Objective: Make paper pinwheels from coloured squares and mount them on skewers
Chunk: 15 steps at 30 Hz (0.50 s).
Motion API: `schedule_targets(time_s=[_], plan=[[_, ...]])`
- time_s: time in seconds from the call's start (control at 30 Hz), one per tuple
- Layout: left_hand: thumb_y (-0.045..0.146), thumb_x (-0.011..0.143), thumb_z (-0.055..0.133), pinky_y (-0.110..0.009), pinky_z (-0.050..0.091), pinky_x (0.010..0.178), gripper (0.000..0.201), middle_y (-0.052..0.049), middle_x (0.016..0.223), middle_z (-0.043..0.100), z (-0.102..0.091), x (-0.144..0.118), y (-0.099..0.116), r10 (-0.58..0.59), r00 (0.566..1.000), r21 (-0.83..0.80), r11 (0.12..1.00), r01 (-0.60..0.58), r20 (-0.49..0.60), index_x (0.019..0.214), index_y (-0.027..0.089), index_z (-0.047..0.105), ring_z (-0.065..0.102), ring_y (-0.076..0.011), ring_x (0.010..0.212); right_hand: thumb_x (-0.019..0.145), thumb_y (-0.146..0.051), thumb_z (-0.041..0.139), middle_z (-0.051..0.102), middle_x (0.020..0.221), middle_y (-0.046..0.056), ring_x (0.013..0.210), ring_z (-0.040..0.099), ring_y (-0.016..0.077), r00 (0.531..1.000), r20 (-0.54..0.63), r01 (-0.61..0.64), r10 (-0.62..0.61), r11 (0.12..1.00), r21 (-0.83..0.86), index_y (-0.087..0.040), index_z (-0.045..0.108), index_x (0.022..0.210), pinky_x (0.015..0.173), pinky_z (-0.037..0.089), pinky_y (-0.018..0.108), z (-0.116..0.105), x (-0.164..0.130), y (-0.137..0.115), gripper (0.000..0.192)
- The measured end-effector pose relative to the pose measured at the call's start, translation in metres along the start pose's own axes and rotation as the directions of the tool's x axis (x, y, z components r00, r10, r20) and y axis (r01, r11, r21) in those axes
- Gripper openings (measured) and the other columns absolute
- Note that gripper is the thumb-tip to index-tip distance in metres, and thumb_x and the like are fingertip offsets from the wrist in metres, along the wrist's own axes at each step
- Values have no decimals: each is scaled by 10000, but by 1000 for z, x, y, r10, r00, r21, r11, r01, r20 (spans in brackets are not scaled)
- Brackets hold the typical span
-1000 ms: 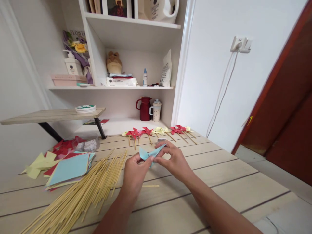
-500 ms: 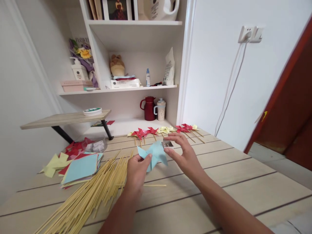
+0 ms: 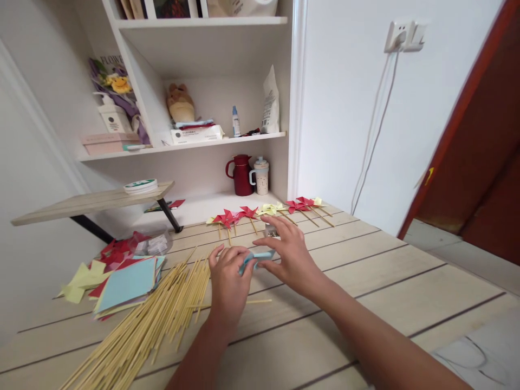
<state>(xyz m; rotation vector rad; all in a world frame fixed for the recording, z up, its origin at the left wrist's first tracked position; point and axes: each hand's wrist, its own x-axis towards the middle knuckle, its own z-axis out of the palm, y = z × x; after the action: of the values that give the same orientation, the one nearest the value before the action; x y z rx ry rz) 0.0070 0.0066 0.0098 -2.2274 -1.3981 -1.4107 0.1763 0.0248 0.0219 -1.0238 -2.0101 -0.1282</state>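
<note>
Left hand (image 3: 228,273) and right hand (image 3: 286,254) pinched together on one light-blue folded paper piece (image 3: 257,257), pressed low against the pale wooden bench (image 3: 365,281), seemingly to hold its folds flat. Left of the hands, a loose heap of thin bamboo sticks (image 3: 150,319), too many to count; further left, a stack of coloured paper squares (image 3: 125,279). Beyond the hands, a row of finished red and yellow paper pinwheels (image 3: 264,210), roughly eight.

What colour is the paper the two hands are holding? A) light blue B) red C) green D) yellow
A: the folded paper pinched between the left hand and the right hand is light blue; the red and yellow pinwheels lie farther back on the table.
</note>
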Motion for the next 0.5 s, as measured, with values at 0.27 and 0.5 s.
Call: schedule_targets(time_s=[0.27,0.5], plan=[[149,856,643,-467,301,1023,99,2,860,723,-3,1,5,73,997,44,996,-74,13,817,225,692,668,-188,840,772,-183,751,663,1268,37,1239,484,315,1000,14,9,-10,996,86,-252,738,754,1031,342,540,5,0,6,73],[211,824,690,-486,318,1026,56,-2,864,736,-2,3,6,-53,999,-17,998,54,11,777,239,700,665,-216,873,739,-133,696,734,1068,49,1084,564,277,993,68,-116,99,937,330,-225,735,756,957,404,449,3,4,2,102]])
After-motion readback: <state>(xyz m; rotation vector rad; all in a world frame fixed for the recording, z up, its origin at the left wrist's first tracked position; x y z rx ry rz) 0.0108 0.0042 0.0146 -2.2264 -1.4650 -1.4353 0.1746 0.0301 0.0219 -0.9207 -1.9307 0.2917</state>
